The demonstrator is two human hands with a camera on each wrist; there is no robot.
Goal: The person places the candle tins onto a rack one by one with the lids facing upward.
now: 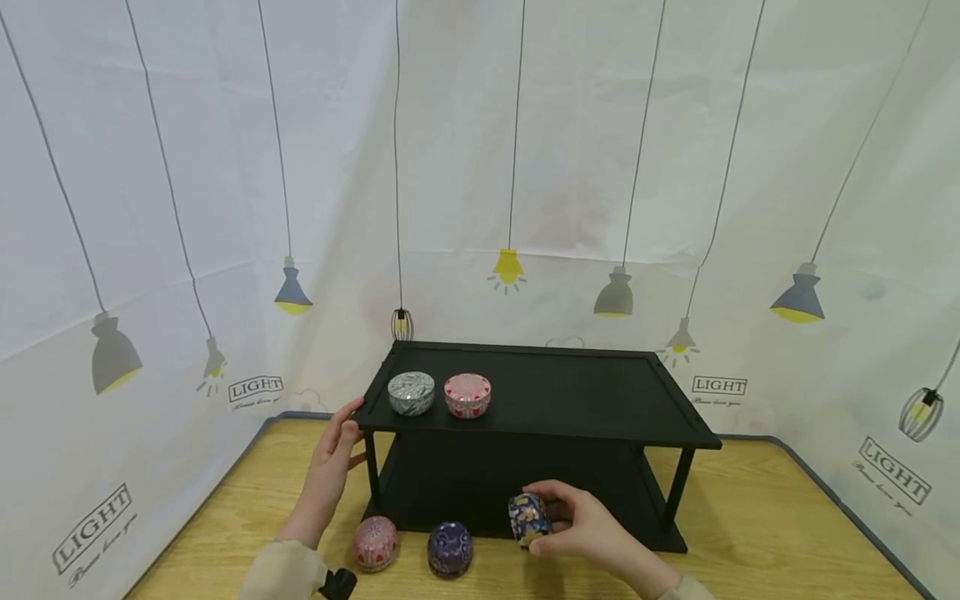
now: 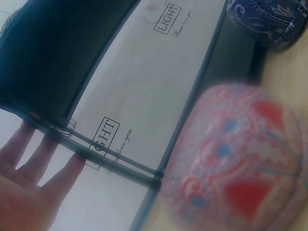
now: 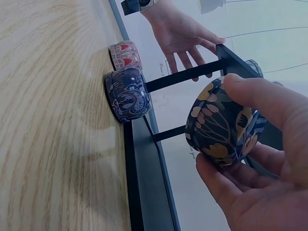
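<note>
My right hand (image 1: 581, 525) pinches a dark blue tin with yellow and pink flowers (image 3: 221, 122) between thumb and fingers. The tin is tilted, in front of the lower board of a black two-tier shelf (image 1: 570, 392). At the shelf's left end my left hand (image 1: 333, 454) rests on the upper board's edge, its fingers spread and fairly straight. In the left wrist view, fingertips (image 2: 79, 156) meet the dark edge. A pink patterned tin (image 1: 376, 543) and a purple-blue paisley tin (image 1: 450, 550) sit on the table before the shelf.
On the upper board stand a grey marbled tin (image 1: 411, 393) and a pink-and-red tin (image 1: 467, 395), side by side near the left. Thin posts (image 1: 678, 487) hold the upper board over the lower one. White cloth (image 1: 480, 167) printed with lamps surrounds the wooden table (image 1: 780, 517).
</note>
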